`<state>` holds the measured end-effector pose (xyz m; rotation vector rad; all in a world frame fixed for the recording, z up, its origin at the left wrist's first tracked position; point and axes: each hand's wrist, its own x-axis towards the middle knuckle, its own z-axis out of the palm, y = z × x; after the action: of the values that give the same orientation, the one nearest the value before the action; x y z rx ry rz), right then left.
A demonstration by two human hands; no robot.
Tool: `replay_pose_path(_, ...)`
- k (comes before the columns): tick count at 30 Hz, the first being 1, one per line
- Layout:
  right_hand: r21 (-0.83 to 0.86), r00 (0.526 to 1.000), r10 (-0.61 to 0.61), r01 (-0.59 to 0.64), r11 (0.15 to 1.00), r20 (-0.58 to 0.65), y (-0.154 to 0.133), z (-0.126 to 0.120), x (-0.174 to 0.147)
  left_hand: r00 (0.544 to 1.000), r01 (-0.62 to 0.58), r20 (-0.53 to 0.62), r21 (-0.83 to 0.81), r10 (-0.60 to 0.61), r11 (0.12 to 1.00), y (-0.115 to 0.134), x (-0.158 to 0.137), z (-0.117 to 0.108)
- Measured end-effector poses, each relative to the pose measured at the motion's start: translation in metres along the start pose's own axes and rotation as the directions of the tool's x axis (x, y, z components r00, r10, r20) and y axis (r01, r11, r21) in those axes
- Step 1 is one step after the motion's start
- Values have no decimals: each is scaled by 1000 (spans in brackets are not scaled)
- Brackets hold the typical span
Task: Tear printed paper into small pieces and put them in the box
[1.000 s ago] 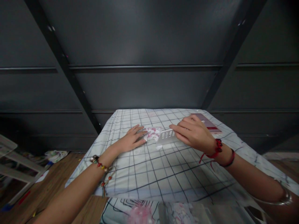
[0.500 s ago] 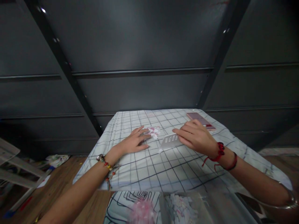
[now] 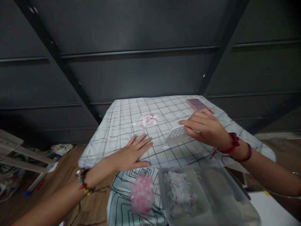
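Observation:
My left hand (image 3: 137, 152) lies palm down on the checked tablecloth (image 3: 124, 125), fingers spread, holding nothing. Beyond its fingertips is a small loose pile of pink and white paper-like scraps (image 3: 150, 118). My right hand (image 3: 203, 128) pinches a white flat plastic piece with a row of slots (image 3: 176, 135). The piece is tilted, its lower edge close to the cloth; I cannot tell whether it touches. A tiny white bit (image 3: 166, 147) lies at that edge.
A pink phone (image 3: 197, 105) lies behind my right hand. In front are a clear plastic box (image 3: 207, 191) with many pale scraps in its left part, and a fluffy pink ball (image 3: 142, 194) on a patterned cloth (image 3: 117, 201). A dark panelled wall (image 3: 141, 75) stands behind the table.
My left hand has come away from the scrap pile toward the table's near side. My right hand still holds the slotted piece. The view has tipped down, showing more of the box.

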<state>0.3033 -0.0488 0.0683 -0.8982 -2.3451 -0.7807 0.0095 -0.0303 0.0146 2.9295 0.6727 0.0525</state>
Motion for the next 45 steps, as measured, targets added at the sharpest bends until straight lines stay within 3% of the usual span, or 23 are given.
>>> replay_pose_path(9,77,999,49,-50,996,12,-15,-28,-33,998,-48,35,-14,48,999,18,3,12)
replay_pose_path(22,77,993,113,-114,991,12,-23,-40,-49,995,-98,35,24,97,995,22,11,24)
replay_pose_path(29,25,997,75,-75,997,-7,-21,-51,-47,993,-91,78,-37,94,995,20,13,14)
replay_pose_path(33,-44,990,141,-141,989,-4,-4,-34,-27,997,-79,-4,-70,78,994,5,14,-1)
replay_pose_path(34,-56,989,145,-147,988,-37,2,-26,-20,998,-53,-43,-56,50,997,-2,15,-3)
replay_pose_path(38,-113,979,206,-203,973,13,23,9,9,988,113,-113,45,-108,993,-39,16,-8)
replay_pose_path(42,-189,991,130,-124,974,20,32,36,31,929,336,-192,76,-317,939,-72,10,-3)
replay_pose_path(45,-198,999,51,-46,979,19,30,48,41,885,416,-253,57,-391,907,-84,2,6)
